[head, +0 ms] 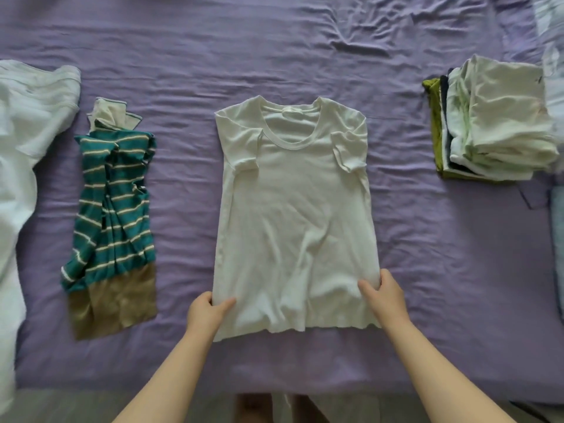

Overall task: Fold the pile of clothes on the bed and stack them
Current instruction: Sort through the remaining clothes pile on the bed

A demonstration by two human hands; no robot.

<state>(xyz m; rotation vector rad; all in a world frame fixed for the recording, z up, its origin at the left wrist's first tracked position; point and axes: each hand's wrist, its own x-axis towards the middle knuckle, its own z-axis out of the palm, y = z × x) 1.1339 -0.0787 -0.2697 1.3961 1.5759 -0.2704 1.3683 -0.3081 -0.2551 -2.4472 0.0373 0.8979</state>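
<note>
Both our hands pinch the white T-shirt (293,209) near its hem: left hand (205,312) at the left edge, right hand (386,296) at the right, thumbs on top. It lies flat mid-bed (274,50), between a striped garment (114,209) and the folded stack (500,123).

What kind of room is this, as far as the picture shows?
Probably a bedroom: a wide purple bedsheet covers the surface, a white T-shirt lies spread on it, and a stack of folded clothes sits at the right.
</note>
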